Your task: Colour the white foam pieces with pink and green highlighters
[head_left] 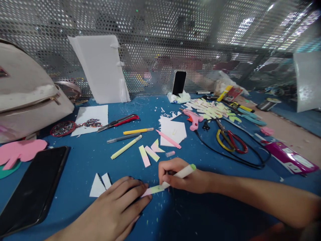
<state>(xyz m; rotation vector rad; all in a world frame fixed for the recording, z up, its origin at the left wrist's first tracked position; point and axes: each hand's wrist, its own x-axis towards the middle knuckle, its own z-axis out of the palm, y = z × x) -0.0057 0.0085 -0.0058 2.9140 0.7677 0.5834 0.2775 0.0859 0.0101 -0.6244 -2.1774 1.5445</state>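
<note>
My right hand (179,175) grips a white felt-tip marker with a green end (184,171), its tip down at the right end of a narrow foam or card strip (155,189). That strip is coloured pink on the left and pale green on the right. Holding its left end against the table is my left hand (122,204), its fingers bent and close together with the thumb below. Beside the left hand lie white cut pieces (97,186). Farther off are pink-and-green coloured strips (144,156) and a small pink pen cap (170,153).
Around lie a pink marker (169,139), a yellow-green marker (126,146), a red-handled cutter (120,122), a pink glue gun (193,118) with a black cord, scissors (230,139) and a pile of strips (208,107). A large phone (35,187) and a bag (32,93) stand left.
</note>
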